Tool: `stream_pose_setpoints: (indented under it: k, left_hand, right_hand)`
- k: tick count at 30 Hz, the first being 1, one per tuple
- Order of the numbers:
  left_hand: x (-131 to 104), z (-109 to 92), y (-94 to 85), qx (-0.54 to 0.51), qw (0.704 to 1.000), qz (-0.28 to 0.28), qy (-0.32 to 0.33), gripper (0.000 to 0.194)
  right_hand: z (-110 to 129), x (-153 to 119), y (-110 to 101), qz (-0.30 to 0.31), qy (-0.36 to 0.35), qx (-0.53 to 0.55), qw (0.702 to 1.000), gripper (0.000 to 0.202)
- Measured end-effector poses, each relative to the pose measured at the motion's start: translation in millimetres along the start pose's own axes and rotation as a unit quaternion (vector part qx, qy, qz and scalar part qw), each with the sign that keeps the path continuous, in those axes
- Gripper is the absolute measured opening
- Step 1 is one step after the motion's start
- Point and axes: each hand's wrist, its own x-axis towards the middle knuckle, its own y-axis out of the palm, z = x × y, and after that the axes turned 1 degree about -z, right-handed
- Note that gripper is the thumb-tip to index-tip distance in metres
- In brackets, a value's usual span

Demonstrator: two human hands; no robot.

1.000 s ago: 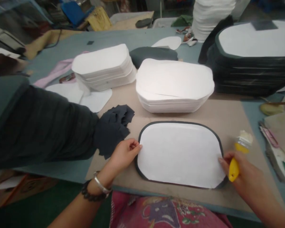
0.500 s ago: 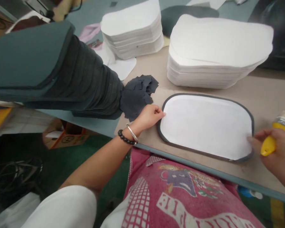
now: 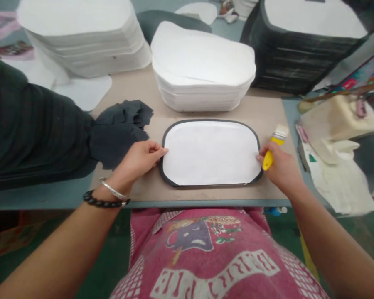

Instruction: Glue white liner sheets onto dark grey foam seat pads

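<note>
A white rounded sheet (image 3: 211, 153) lies on a slightly larger dark panel (image 3: 171, 182), whose border shows around it. My left hand (image 3: 141, 161) is closed, with thumb and fingertips pinching the panel and sheet at their left edge. At the opposite edge, my right hand (image 3: 279, 168) has its fingers wrapped round a yellow-handled paintbrush (image 3: 269, 158), bristles pointing away from me. The thumb and fingertips of that hand also touch the panel's right edge. Left of the panel, thin dark pieces with jagged edges (image 3: 115, 141) lie heaped near my left hand.
Behind the panel stands a white stack of sheets (image 3: 202, 79), with another white stack (image 3: 81, 37) further left. Tall dark stacks rise at left (image 3: 34, 124) and back right (image 3: 286, 62). A cream plastic container (image 3: 339, 116) and a stained cloth (image 3: 339, 187) sit at right.
The view has swung to the right, bringing the back-right dark stack and the container into sight. Both hands stay at the panel's two ends, and the paintbrush remains in my right hand.
</note>
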Motion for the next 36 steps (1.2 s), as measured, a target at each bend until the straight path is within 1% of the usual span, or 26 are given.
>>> stream_pose_setpoints:
  k: [3, 8, 11, 14, 16, 18, 19, 20, 21, 22, 23, 24, 25, 26, 27, 29, 31, 33, 36]
  left_hand:
    - [3, 4, 0.5, -0.003, 1.0, 0.006, -0.023, 0.034]
    - [0, -4, 1.9, -0.029, 0.999, 0.0, -0.041, 0.035]
    - [-2, -5, 3.7, -0.035, 0.998, 0.0, -0.049, 0.036]
    - [0, 1, 2.6, -0.016, 0.999, 0.004, -0.046, 0.037]
    - [1, 4, -1.8, 0.02, 0.999, 0.011, -0.029, 0.038]
    - [1, 2, -7.3, 0.099, 0.995, 0.011, -0.003, 0.04]
    - [-1, -1, -8.9, 0.151, 0.989, -0.002, 0.005, 0.04]
    - [-3, -7, -8.6, 0.204, 0.978, -0.032, 0.012, 0.039]
    - [-6, -14, -5.7, 0.253, 0.964, -0.073, 0.027, 0.039]
    - [-10, -23, 0.2, 0.29, 0.948, -0.118, 0.055, 0.039]
    - [-13, -32, 9.2, 0.313, 0.931, -0.16, 0.1, 0.041]
    - [-16, -41, 20.8, 0.325, 0.914, -0.18, 0.166, 0.043]
    - [-18, -50, 34.4, 0.323, 0.899, -0.18, 0.236, 0.046]
    - [-19, -57, 48.9, 0.325, 0.885, -0.158, 0.293, 0.05]
    - [-19, -63, 63.0, 0.336, 0.871, -0.137, 0.33, 0.053]
    - [-16, -68, 86.3, 0.37, 0.851, -0.097, 0.359, 0.061]
    - [-12, -67, 99.6, 0.399, 0.842, -0.072, 0.357, 0.063]
    - [-9, -64, 103.4, 0.411, 0.84, -0.056, 0.349, 0.064]
    - [-8, -61, 100.8, 0.416, 0.843, -0.046, 0.339, 0.065]
  right_hand:
    - [2, 1, -2, -0.003, -0.009, 0.013, 1.0, 0.019]
    - [-3, 1, 3, -0.001, -0.03, 0.038, 0.999, 0.014]
    - [-6, 2, 7, 0.0, -0.02, 0.05, 0.999, 0.013]
    - [-8, 1, 9, -0.001, -0.014, 0.045, 0.999, 0.012]
    - [-8, 0, 11, 0.004, -0.014, 0.041, 0.999, 0.012]
    - [-9, -1, 13, 0.011, -0.014, 0.042, 0.999, 0.012]
    - [-10, -2, 15, 0.013, -0.016, 0.044, 0.999, 0.012]
    - [-10, -2, 16, 0.015, -0.018, 0.045, 0.999, 0.012]
    - [-11, -2, 18, 0.016, -0.019, 0.045, 0.999, 0.012]
    - [-12, -1, 19, 0.017, -0.02, 0.046, 0.999, 0.012]
    - [-12, -1, 20, 0.02, -0.019, 0.046, 0.999, 0.012]
    - [-12, -1, 22, 0.022, -0.017, 0.045, 0.999, 0.013]
    - [-12, -2, 23, 0.022, -0.015, 0.044, 0.999, 0.014]
    - [-12, -3, 24, 0.02, -0.013, 0.044, 0.999, 0.014]
    - [-12, -4, 25, 0.018, -0.013, 0.044, 0.999, 0.015]
    - [-13, -6, 26, 0.016, -0.018, 0.049, 0.998, 0.014]
    - [-15, -9, 26, 0.011, -0.029, 0.047, 0.998, 0.013]
    - [-14, -9, 24, -0.011, -0.039, 0.009, 0.999, 0.011]
    - [-2, -1, 22, -0.076, -0.081, -0.054, 0.992, 0.014]
